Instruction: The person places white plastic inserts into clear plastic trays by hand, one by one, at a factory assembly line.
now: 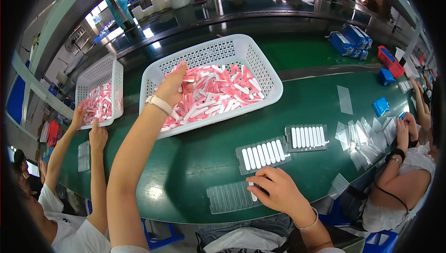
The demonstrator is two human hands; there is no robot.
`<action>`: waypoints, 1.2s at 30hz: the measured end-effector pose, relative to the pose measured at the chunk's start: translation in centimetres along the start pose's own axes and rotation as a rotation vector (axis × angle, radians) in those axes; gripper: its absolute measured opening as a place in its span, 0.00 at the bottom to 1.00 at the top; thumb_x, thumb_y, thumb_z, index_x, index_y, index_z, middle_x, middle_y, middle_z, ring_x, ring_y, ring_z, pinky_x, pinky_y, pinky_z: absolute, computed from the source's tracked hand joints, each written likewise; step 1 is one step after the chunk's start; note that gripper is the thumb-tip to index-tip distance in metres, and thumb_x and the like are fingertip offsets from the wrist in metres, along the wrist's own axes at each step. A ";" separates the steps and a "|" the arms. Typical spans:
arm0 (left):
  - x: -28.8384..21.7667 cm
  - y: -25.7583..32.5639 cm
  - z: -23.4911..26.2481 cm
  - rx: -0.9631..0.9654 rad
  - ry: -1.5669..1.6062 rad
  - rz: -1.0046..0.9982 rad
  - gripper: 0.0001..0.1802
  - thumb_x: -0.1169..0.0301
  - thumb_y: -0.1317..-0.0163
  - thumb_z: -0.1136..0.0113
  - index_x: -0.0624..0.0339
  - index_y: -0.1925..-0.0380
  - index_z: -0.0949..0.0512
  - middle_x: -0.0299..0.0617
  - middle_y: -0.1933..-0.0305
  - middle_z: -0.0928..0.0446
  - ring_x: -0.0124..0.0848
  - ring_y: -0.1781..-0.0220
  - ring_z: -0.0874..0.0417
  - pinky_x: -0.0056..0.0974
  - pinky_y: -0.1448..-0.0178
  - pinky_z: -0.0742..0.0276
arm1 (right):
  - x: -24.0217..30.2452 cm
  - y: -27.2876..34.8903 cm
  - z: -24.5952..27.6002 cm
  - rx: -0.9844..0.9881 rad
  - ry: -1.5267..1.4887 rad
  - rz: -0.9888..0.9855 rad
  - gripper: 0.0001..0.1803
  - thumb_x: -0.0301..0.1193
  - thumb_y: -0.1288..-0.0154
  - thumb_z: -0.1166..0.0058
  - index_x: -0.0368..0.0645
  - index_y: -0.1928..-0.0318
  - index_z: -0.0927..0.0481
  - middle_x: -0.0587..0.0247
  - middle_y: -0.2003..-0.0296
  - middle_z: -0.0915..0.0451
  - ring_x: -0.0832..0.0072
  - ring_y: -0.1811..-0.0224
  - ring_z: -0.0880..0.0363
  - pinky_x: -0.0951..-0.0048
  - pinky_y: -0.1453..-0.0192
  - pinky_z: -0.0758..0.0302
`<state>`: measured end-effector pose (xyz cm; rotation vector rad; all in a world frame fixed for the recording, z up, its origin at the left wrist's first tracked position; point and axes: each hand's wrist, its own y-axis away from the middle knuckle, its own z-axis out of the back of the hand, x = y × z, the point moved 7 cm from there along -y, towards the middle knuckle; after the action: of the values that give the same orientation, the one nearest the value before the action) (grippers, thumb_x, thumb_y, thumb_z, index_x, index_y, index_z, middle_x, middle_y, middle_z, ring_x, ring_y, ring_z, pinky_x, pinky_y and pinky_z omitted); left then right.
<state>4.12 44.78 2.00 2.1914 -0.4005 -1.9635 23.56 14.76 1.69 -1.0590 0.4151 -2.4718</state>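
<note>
My left hand (173,86) is inside a large white plastic basket (211,121), its fingers curled on some of the many pink-and-white flat sticks (218,86) heaped there. Part of those fingers is hidden. Near the table's front edge, my right hand (278,191) pinches a white stick (252,191) between thumb and fingers, at the right end of a clear slotted tray (227,198). The tray's other slots hold nothing. Just beyond lie two more clear trays, one (264,155) and another (306,137), each with a row of white sticks.
On the left, a co-worker's hands (95,130) are at a second basket (116,95) of sticks, near another clear tray (83,156). Clear plastic sleeves (364,139) lie spread at the right beside another person's hand (405,130). Blue packs (350,42) are stacked at the back right.
</note>
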 end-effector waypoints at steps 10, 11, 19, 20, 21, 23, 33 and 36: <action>-3.3 8.7 -2.5 0.474 0.513 -0.036 0.19 0.50 0.28 0.56 0.50 0.73 0.36 0.25 0.83 0.46 0.16 0.88 0.51 0.25 0.84 0.56 | 1.0 -0.5 1.1 -0.159 -0.031 0.003 0.11 0.26 0.47 0.35 0.42 0.61 0.17 0.66 0.67 0.23 0.71 0.69 0.24 0.72 0.65 0.27; -2.7 11.3 -3.7 0.606 0.583 0.018 0.20 0.49 0.27 0.60 0.49 0.72 0.36 0.25 0.83 0.47 0.17 0.88 0.51 0.26 0.84 0.57 | 1.3 -0.6 1.2 -0.148 -0.037 -0.005 0.11 0.26 0.47 0.35 0.42 0.61 0.17 0.66 0.67 0.23 0.71 0.69 0.24 0.72 0.65 0.27; 7.5 25.4 -5.0 0.275 0.203 0.036 0.24 0.46 0.27 0.63 0.52 0.73 0.37 0.29 0.81 0.40 0.18 0.82 0.42 0.27 0.80 0.46 | 8.3 -2.4 2.1 -0.228 -0.215 0.155 0.24 0.22 0.56 0.30 0.39 0.54 0.17 0.61 0.64 0.22 0.76 0.73 0.25 0.77 0.70 0.28; 8.2 25.8 -4.7 0.283 0.206 -0.016 0.24 0.49 0.26 0.62 0.56 0.72 0.36 0.30 0.79 0.38 0.18 0.79 0.41 0.26 0.76 0.43 | 8.3 -2.4 1.2 -0.203 -0.249 0.155 0.23 0.21 0.58 0.31 0.39 0.55 0.16 0.63 0.65 0.22 0.76 0.74 0.25 0.77 0.71 0.30; 8.7 26.3 -4.7 0.248 0.245 -0.021 0.22 0.51 0.26 0.60 0.58 0.71 0.35 0.30 0.79 0.38 0.17 0.77 0.41 0.25 0.74 0.43 | 7.9 -2.1 0.7 -0.185 -0.253 0.141 0.23 0.21 0.58 0.31 0.39 0.55 0.16 0.63 0.65 0.22 0.76 0.74 0.25 0.77 0.71 0.30; 9.3 26.7 -4.8 0.192 0.238 -0.065 0.20 0.54 0.25 0.59 0.59 0.70 0.36 0.29 0.79 0.39 0.17 0.77 0.41 0.25 0.74 0.43 | 7.1 -1.8 -0.3 -0.168 -0.241 0.160 0.19 0.19 0.58 0.34 0.39 0.60 0.15 0.65 0.68 0.22 0.75 0.74 0.25 0.77 0.72 0.31; 10.9 26.4 -3.7 0.011 0.154 -0.128 0.18 0.56 0.25 0.59 0.58 0.69 0.35 0.31 0.82 0.41 0.18 0.82 0.43 0.27 0.80 0.47 | 4.6 1.3 -2.5 -0.164 -0.310 -0.041 0.22 0.16 0.61 0.32 0.37 0.59 0.16 0.60 0.67 0.20 0.72 0.76 0.24 0.76 0.76 0.31; 11.4 26.7 -3.5 0.016 0.129 -0.107 0.18 0.56 0.25 0.58 0.58 0.69 0.35 0.30 0.82 0.41 0.17 0.83 0.44 0.27 0.81 0.48 | 4.5 1.7 -2.4 -0.145 -0.383 0.010 0.21 0.17 0.60 0.33 0.38 0.59 0.16 0.60 0.67 0.19 0.72 0.76 0.24 0.77 0.76 0.31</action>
<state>6.42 15.76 -0.31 2.3797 -0.2868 -1.8618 19.40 11.40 2.14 -1.5455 0.4788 -2.1854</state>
